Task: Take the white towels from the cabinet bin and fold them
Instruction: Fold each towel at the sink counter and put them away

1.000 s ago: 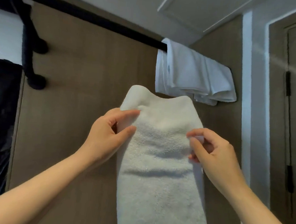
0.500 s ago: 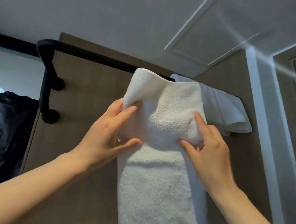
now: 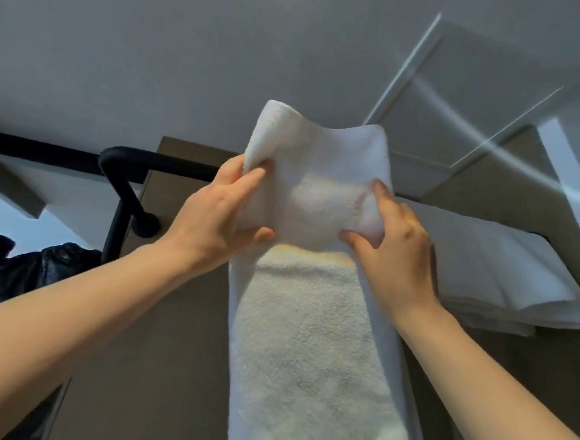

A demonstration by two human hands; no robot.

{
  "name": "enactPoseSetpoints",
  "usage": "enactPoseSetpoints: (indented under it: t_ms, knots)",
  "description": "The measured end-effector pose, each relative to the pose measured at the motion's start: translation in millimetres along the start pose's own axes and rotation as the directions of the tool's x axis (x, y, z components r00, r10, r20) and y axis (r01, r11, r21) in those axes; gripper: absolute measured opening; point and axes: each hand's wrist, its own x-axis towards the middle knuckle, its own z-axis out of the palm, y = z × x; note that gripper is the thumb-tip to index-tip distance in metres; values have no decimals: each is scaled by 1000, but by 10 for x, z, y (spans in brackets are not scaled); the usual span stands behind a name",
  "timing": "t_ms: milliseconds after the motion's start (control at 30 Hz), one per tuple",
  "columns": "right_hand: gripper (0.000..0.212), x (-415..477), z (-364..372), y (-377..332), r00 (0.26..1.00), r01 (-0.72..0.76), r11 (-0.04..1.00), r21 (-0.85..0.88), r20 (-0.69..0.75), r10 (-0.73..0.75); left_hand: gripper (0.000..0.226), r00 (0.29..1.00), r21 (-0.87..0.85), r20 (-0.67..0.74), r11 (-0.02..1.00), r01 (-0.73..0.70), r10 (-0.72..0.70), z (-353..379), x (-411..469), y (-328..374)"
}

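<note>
**One towel hung, a second mid-fold**

A folded white towel already drapes the black rail. The left hand and right hand each pinch a side of the raised towel, lengthwise-folded, apparently; its cross fold remains. The bin is out of view.

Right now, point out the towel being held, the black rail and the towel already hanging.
held towel [image 3: 311, 341], head view: on the terry length hanging below the hands.
black rail [image 3: 162, 162], head view: on the horizontal bar left of the hands.
hanging towel [image 3: 505, 269], head view: on its draped upper fold, at right.
</note>
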Motion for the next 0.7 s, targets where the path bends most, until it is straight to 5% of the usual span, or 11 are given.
enactPoseSetpoints:
  t_ms: [200, 400, 533, 700]
  knots:
    - [78, 502, 247, 122, 1000, -18, 999, 46, 24, 17, 100, 998, 164, 39, 985, 47, -54, -37, 469, -92]
    - [78, 848, 484, 146, 994, -27, 999, 45, 110, 22, 68, 984, 317, 53, 937, 145, -170, 83, 823, -209]
    - [76, 949, 612, 246, 981, -142, 979, 146, 155, 119, 61, 964, 325, 114, 926, 193, -241, 306, 915, -347]
    - [71, 916, 664, 348, 989, -126, 982, 142, 98, 113, 64, 972, 412, 18, 888, 206, -234, 412, 951, -417]
